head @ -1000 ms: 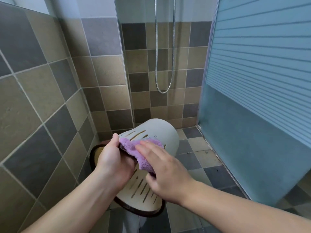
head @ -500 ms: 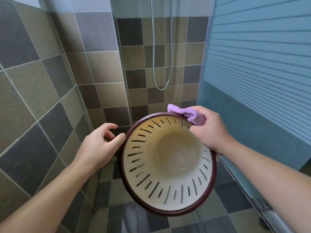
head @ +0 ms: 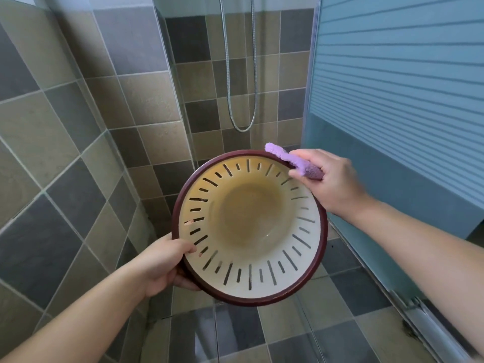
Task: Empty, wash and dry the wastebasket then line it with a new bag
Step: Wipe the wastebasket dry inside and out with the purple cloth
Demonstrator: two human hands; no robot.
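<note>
A person stood in a tiled shower stall and held a round, cream-coloured wastebasket in the air in front of them, above the floor tiles. The wastebasket had a dark red rim and rows of narrow slots cut through its wall. Its open mouth faced the camera, so the view ran straight down to its bottom; its long axis, from mouth to base, pointed away from the viewer and somewhat downward toward the floor.

The left hand grasped the lower left of the rim, thumb lying on the inner wall and fingers curled behind. The right hand clutched a purple cloth at the upper right of the rim, with the cloth draped over the edge there.

The wastebasket held no rubbish, so the emptying appeared done. The base looked glossy, possibly still damp, though that could not be told for certain. With a cloth at the rim, the work seemed to be in the wiping or drying stage. No bag showed anywhere, so lining the wastebasket was still left to do.

A shower hose hung in a loop against the back wall, and a frosted sliding door stood to the right
</note>
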